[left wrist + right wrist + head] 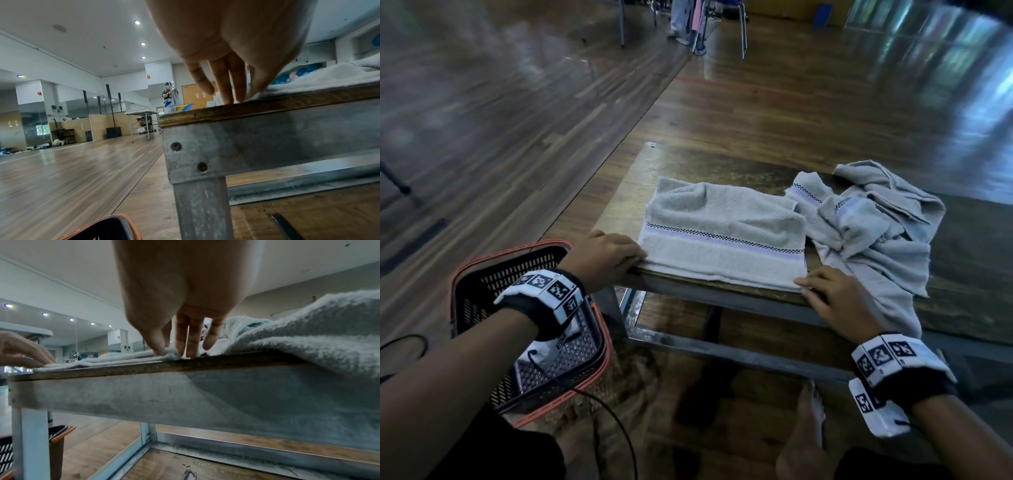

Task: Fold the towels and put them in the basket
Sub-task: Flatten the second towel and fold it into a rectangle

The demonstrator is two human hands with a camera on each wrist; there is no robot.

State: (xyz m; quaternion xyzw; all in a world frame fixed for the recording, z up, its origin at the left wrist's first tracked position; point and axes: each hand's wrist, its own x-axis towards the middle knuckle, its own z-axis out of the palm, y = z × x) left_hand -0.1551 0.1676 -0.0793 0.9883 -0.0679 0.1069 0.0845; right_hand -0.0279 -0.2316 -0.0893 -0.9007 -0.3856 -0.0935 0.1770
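Note:
A grey towel point(722, 233) with a checked stripe lies folded flat on the low wooden table point(722, 161). My left hand point(635, 255) pinches its near left corner between thumb and fingers, as the left wrist view shows point(249, 93). My right hand point(806, 284) pinches the near right corner, where the cloth bunches against the thumb point(170, 352). A heap of crumpled grey towels point(876, 233) sits to the right and hangs over the table's front edge point(308, 340). The black basket point(510, 251) with an orange rim stands on the floor at the left, under my left wrist.
The table has a metal frame and legs point(197, 194). A white object with a black cable point(541, 356) lies in the basket. My bare foot point(808, 431) is on the floor under the table's front edge. A person point(169, 95) stands far across the wooden floor.

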